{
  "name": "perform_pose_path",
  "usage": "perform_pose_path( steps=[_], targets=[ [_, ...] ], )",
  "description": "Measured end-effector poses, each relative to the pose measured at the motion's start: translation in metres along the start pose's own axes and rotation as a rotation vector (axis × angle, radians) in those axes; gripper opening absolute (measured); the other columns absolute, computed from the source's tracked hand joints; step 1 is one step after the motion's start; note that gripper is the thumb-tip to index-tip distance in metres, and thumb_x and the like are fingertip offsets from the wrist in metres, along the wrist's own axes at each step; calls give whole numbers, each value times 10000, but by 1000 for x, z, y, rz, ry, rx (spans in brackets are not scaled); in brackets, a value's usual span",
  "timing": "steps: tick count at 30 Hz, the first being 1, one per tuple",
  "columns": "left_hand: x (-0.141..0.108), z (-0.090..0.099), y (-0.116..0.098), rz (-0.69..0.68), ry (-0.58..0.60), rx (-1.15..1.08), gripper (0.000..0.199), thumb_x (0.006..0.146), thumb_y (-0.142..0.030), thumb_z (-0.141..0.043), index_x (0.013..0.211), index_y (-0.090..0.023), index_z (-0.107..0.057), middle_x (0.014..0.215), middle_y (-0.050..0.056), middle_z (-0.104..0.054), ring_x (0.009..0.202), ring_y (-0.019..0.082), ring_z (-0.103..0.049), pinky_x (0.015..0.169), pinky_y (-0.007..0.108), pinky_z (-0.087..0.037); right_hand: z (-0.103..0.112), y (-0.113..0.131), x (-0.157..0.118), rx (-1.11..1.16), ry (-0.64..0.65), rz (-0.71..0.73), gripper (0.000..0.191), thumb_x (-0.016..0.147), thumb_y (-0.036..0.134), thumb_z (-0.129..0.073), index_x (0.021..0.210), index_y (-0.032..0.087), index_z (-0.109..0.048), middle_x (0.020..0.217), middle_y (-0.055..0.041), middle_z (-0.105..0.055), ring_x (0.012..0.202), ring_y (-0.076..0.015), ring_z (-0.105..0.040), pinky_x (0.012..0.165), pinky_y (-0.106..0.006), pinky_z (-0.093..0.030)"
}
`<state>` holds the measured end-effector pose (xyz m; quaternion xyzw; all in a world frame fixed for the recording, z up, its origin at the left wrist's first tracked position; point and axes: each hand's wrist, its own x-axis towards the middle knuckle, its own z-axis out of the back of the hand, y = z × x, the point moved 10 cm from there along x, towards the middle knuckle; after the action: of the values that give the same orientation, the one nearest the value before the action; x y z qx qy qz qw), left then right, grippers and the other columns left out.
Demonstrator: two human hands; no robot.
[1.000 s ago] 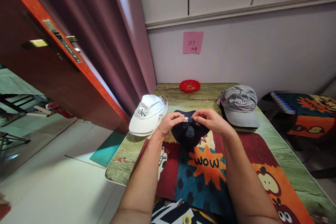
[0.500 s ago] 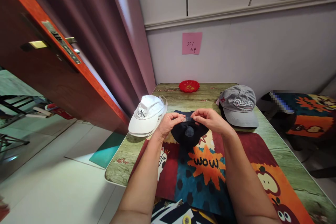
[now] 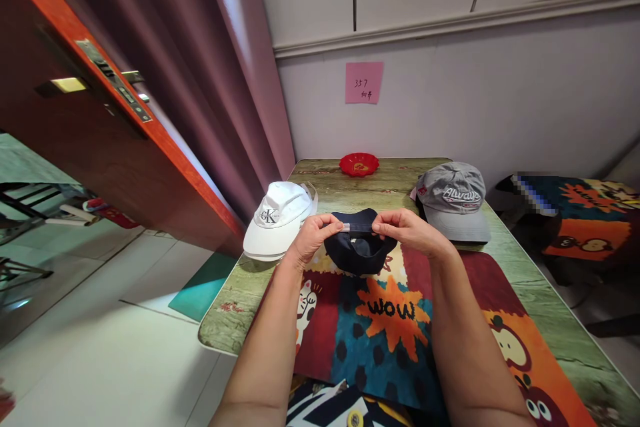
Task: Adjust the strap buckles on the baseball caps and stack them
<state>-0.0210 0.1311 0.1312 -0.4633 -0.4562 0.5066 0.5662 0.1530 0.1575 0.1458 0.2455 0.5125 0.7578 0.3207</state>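
Observation:
A black baseball cap (image 3: 357, 261) is held up over the patterned mat in the middle of the table, its back opening and strap turned towards me. My left hand (image 3: 316, 236) pinches the left end of the strap, by a small pale piece. The right end of the strap is between the thumb and fingers of my right hand (image 3: 411, 229). Between them the strap runs nearly straight across. Left of the hands lies a white cap (image 3: 284, 207) with "CK" lettering. A grey cap (image 3: 453, 193) reading "Always" rests to the right.
The wood-patterned table (image 3: 223, 310) carries a colourful mat (image 3: 385, 360). At its back edge sits a red scalloped dish (image 3: 359, 164). A pink note (image 3: 364, 83) is stuck on the wall. An open door (image 3: 125, 167) and a curtain (image 3: 200, 80) stand at the left.
My hands have moved slightly apart, and the strap is drawn straighter. The black cap has tipped, so more of its opening shows. The other caps stay put.

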Motion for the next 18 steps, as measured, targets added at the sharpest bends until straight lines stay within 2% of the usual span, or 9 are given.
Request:
perform_pose_path(
  steps=[3, 5, 7, 9, 13, 16, 18],
  targets=[
    [-2, 3, 0, 37, -4, 27, 317, 763, -463, -753, 705, -163, -669, 716, 23, -640, 722, 157, -544, 687, 270, -399, -3, -3, -5, 53, 71, -13, 393, 841, 548, -669, 913, 163, -696, 765, -20, -648, 677, -149, -552, 633, -276, -456],
    [-4, 6, 2, 70, -9, 28, 312, 756, -461, -757, 692, -173, -654, 705, 17, -639, 710, 159, -541, 666, 272, -390, -5, -4, -9, 72, 139, -3, 443, 780, 498, -755, 1076, 172, -705, 924, -51, -710, 801, -190, -626, 719, -305, -506],
    [-6, 8, 3, 91, -7, 17, 313, 754, -463, -758, 696, -177, -647, 732, 22, -658, 710, 160, -546, 652, 272, -387, -3, -8, -13, 28, 172, 0, 502, 714, 423, -819, 1145, 188, -712, 1051, -67, -731, 935, -229, -655, 810, -328, -519],
    [-7, 9, 5, 97, 3, 13, 323, 761, -470, -756, 704, -173, -644, 775, 37, -677, 723, 161, -553, 651, 267, -394, 1, -20, -14, -59, 185, -57, 416, 706, 348, -813, 1087, 196, -747, 1036, -58, -753, 967, -244, -668, 860, -340, -510],
    [-8, 6, 12, 111, 92, 16, 287, 765, -440, -767, 834, -170, -698, 868, 43, -696, 796, 164, -586, 715, 258, -435, 3, -43, -11, -237, 205, -167, 133, 736, 275, -746, 846, 219, -796, 804, -19, -770, 843, -232, -684, 848, -342, -496],
    [-13, 0, 20, 154, 244, 17, 385, 664, -326, -843, 1006, -190, -729, 975, 34, -716, 877, 184, -627, 796, 272, -466, 7, -36, -8, -230, 165, -107, 119, 756, 330, -746, 806, 235, -797, 779, -4, -762, 819, -225, -679, 821, -327, -494],
    [-17, 1, 20, 160, 307, 43, 402, 631, -279, -852, 1008, -189, -748, 1013, 42, -729, 944, 213, -646, 845, 294, -479, 9, -27, -9, -170, 131, -64, 173, 772, 387, -752, 821, 226, -793, 804, -9, -757, 828, -227, -676, 822, -328, -495]
  ],
)
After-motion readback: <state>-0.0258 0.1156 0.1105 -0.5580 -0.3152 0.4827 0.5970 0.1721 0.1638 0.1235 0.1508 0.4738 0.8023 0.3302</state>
